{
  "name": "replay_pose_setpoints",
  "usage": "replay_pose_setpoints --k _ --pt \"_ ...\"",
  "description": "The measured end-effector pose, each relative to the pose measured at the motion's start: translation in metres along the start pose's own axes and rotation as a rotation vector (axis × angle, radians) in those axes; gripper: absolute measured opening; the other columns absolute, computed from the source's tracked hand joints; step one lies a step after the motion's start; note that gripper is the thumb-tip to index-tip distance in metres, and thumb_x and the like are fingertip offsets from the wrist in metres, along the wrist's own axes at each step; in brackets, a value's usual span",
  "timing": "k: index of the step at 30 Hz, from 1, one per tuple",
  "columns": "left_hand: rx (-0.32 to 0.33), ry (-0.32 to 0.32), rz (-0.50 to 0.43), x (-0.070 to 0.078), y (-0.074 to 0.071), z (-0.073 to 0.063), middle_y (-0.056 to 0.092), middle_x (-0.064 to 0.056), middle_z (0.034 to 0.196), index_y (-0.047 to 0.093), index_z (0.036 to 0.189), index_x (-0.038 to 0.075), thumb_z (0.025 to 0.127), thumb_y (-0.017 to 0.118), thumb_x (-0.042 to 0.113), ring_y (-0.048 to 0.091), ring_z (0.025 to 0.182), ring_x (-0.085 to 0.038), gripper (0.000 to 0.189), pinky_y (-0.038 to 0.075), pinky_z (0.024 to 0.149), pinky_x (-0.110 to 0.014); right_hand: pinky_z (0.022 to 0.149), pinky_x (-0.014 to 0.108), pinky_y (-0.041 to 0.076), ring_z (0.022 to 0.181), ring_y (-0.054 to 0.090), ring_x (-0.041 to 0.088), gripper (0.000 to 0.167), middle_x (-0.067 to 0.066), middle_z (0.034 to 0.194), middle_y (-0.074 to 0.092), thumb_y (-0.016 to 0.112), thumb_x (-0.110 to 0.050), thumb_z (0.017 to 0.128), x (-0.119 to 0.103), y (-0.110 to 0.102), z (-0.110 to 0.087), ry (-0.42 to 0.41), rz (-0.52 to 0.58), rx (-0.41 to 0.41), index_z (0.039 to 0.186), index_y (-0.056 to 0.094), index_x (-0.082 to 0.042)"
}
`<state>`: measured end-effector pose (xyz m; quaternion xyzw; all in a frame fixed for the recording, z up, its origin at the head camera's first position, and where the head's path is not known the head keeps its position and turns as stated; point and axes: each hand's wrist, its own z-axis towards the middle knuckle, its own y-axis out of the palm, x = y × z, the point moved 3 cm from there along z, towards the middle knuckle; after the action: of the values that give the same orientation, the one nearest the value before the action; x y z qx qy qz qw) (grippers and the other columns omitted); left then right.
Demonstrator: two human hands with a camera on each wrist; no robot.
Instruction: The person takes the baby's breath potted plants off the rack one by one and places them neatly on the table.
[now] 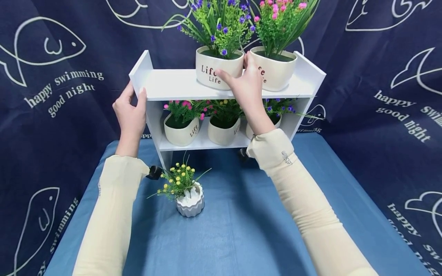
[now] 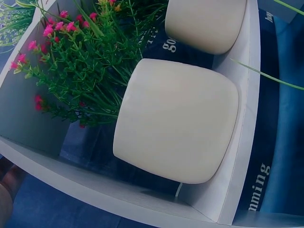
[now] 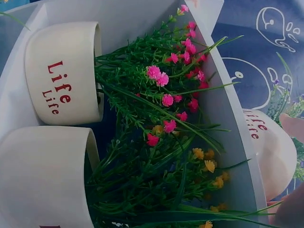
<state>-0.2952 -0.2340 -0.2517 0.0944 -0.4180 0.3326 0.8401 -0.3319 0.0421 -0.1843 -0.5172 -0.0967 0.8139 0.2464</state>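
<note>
A white two-tier shelf (image 1: 165, 85) stands at the back. My left hand (image 1: 131, 115) holds its left side panel near the top, thumb in front. On the top board, my right hand (image 1: 248, 86) grips a cream "Life" pot with purple flowers (image 1: 218, 63); its thumb lies across the front and its fingers are at the right side. Close beside those fingers is a similar pot with pink flowers (image 1: 283, 73). In the right wrist view, part of the right hand (image 3: 290, 209) shows at the gripped pot's edge (image 3: 273, 156).
On the lower tier sit a pink-flowered pot (image 1: 177, 132), a yellow-flowered pot (image 1: 221, 134) and a purple-flowered pot (image 1: 252, 131). A small white fluted pot (image 1: 191, 207) with yellow flowers stands on the blue cloth (image 1: 221, 237) in front. Dark printed curtains (image 1: 362, 153) surround the table.
</note>
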Motion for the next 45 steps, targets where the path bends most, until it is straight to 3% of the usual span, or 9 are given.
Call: replay_pose_setpoints --k 7,12,19,26,33,40,45 --pt "-0.004 0.008 0.006 -0.0013 0.0006 -0.002 0.064 -0.008 0.13 0.062 0.131 0.011 0.093 0.059 0.018 0.06 0.122 -0.012 0.039 0.043 0.106 -0.023 0.103 0.025 0.04 0.119 0.056 0.017 0.083 0.008 0.137 0.058 0.079 -0.041 0.078 0.0011 0.0022 0.0039 -0.02 -0.056 0.031 0.143 0.041 -0.005" --pt "-0.011 0.003 0.012 -0.0022 0.0008 -0.0044 0.063 -0.008 0.132 0.061 0.132 0.01 0.093 0.058 0.018 0.059 0.124 -0.013 0.04 0.042 0.107 -0.024 0.11 0.019 0.034 0.134 0.049 0.014 0.09 0.008 0.147 0.05 0.079 -0.033 0.079 0.0059 0.0037 0.0036 0.014 -0.002 0.039 0.15 0.031 -0.005" --pt "-0.011 0.004 0.015 -0.0016 0.0014 -0.0044 0.063 -0.008 0.132 0.06 0.132 0.01 0.093 0.058 0.018 0.059 0.124 -0.013 0.04 0.042 0.107 -0.025 0.108 0.022 0.034 0.13 0.05 0.016 0.089 0.009 0.142 0.051 0.081 -0.034 0.077 0.0072 0.0036 0.0021 -0.012 -0.017 0.059 0.148 0.036 -0.006" --pt "-0.011 0.003 0.021 -0.0021 0.0009 -0.0047 0.062 -0.008 0.132 0.06 0.133 0.01 0.093 0.058 0.018 0.058 0.124 -0.013 0.04 0.041 0.108 -0.024 0.102 0.023 0.039 0.123 0.046 0.019 0.088 0.012 0.139 0.048 0.08 -0.038 0.077 0.0056 0.0051 0.0007 -0.022 -0.056 0.025 0.148 0.038 -0.007" --pt "0.005 0.011 0.026 -0.0022 -0.0001 -0.0021 0.064 -0.008 0.13 0.062 0.131 0.009 0.093 0.058 0.016 0.06 0.122 -0.012 0.039 0.042 0.105 -0.022 0.092 0.022 0.045 0.111 0.055 0.015 0.089 0.007 0.135 0.058 0.08 -0.036 0.077 0.0043 0.0061 0.0007 -0.017 0.018 -0.008 0.148 0.034 -0.008" --pt "0.001 0.017 0.011 -0.0001 0.0015 0.0005 0.063 -0.009 0.13 0.061 0.131 0.009 0.093 0.058 0.017 0.06 0.122 -0.013 0.04 0.042 0.106 -0.023 0.097 0.022 0.044 0.116 0.056 0.014 0.091 0.006 0.137 0.058 0.081 -0.038 0.075 0.0023 0.0015 -0.0007 0.003 0.007 -0.025 0.148 0.034 -0.009" --pt "0.008 0.018 0.017 -0.0012 0.0 -0.0004 0.064 -0.008 0.13 0.061 0.131 0.009 0.092 0.059 0.017 0.06 0.122 -0.012 0.039 0.043 0.105 -0.022 0.094 0.024 0.047 0.113 0.058 0.015 0.08 0.006 0.129 0.061 0.081 -0.037 0.076 0.0027 0.0009 -0.0048 -0.012 0.033 -0.061 0.142 0.045 -0.011"
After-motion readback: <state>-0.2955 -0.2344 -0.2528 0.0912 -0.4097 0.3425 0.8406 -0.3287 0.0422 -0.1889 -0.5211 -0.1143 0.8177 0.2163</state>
